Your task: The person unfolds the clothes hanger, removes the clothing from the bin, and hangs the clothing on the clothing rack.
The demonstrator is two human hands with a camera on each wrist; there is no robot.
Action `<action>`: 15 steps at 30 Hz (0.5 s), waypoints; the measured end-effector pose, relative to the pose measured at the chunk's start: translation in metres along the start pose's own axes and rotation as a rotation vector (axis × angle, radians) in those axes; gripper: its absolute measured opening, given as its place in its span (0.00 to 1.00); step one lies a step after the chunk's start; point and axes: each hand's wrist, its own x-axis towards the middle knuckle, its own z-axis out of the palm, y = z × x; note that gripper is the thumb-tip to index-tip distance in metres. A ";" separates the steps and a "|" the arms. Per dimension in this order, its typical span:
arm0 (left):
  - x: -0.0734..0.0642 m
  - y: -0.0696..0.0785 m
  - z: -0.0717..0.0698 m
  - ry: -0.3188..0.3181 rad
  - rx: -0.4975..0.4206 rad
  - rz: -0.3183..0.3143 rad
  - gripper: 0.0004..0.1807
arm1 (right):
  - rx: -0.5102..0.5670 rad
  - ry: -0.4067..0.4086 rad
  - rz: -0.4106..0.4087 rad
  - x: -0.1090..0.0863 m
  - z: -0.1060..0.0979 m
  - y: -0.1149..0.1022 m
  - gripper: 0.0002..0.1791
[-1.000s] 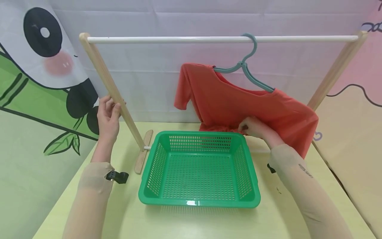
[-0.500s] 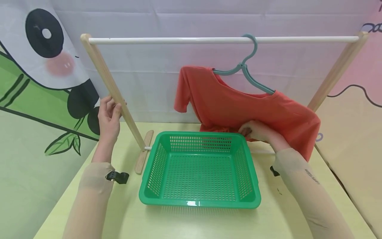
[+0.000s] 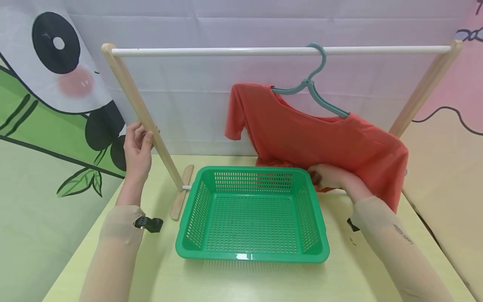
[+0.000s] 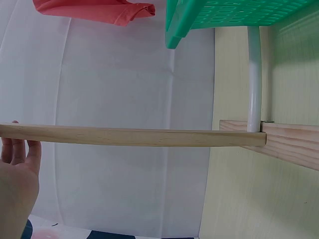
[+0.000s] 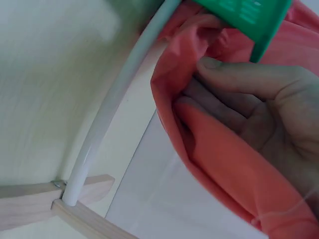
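Observation:
A red short-sleeved T-shirt (image 3: 302,130) hangs tilted on a teal hanger (image 3: 318,100), whose hook sits over the white bar of the rack. My right hand (image 3: 328,176) grips the shirt's gathered lower part just behind the basket's far right corner. In the right wrist view, the thumb and fingers of my right hand (image 5: 269,107) hold the folded red cloth (image 5: 199,134). My left hand (image 3: 138,147) holds the rack's left wooden post (image 3: 145,115), with fingers behind it. The basket hides part of the shirt's bottom.
A green perforated plastic basket (image 3: 253,256) stands on the pale table (image 3: 158,268), between the rack's feet. The left wooden foot (image 3: 182,193) is close to its side. A white lower bar (image 5: 117,94) runs behind the basket. Printed cloth (image 3: 211,33) covers the wall behind.
My right hand has moved down and slightly right, drawing the shirt's lower part with it. The shirt has shifted a little right and down. My left hand stays on the post.

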 end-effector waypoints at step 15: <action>0.000 0.002 -0.002 0.000 -0.010 -0.018 0.18 | 0.044 0.306 -0.226 -0.035 0.012 -0.027 0.27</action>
